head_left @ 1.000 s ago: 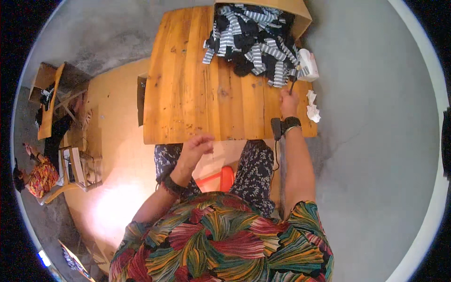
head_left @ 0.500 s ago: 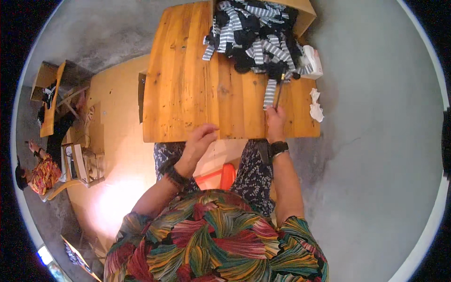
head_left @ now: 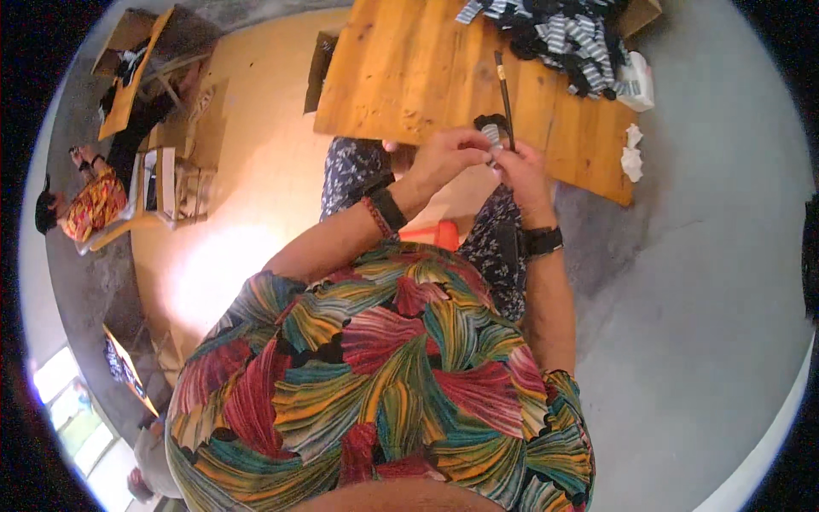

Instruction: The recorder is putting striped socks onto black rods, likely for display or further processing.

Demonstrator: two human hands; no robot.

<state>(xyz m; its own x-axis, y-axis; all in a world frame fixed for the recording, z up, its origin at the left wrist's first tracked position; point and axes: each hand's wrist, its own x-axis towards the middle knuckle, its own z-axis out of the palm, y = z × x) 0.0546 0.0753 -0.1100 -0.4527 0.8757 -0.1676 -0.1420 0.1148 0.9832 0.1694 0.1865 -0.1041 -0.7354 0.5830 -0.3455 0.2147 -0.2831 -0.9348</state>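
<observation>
A small black-and-grey striped fabric piece point(head_left: 492, 133) is hanging between the fingers at the near edge of the wooden table point(head_left: 409, 64), and from my remote seat I'm seeing the left hand point(head_left: 446, 162) pinching its lower end. The right hand point(head_left: 524, 177) is gripping a slim black stick point(head_left: 506, 104) that is pointing away over the boards; whether it is also holding the fabric, I'm not managing to tell. Farther out, a striped heap point(head_left: 570, 41) is lying beside a white packet point(head_left: 638, 83), with crumpled tissues point(head_left: 631, 162) resting nearer.

Floor point(head_left: 213, 277) washed out by glare at left; lower-left opening point(head_left: 81, 422) overexposed. Outer edges bowed by fisheye; corners lost to grainy black. Fine detail softened.
</observation>
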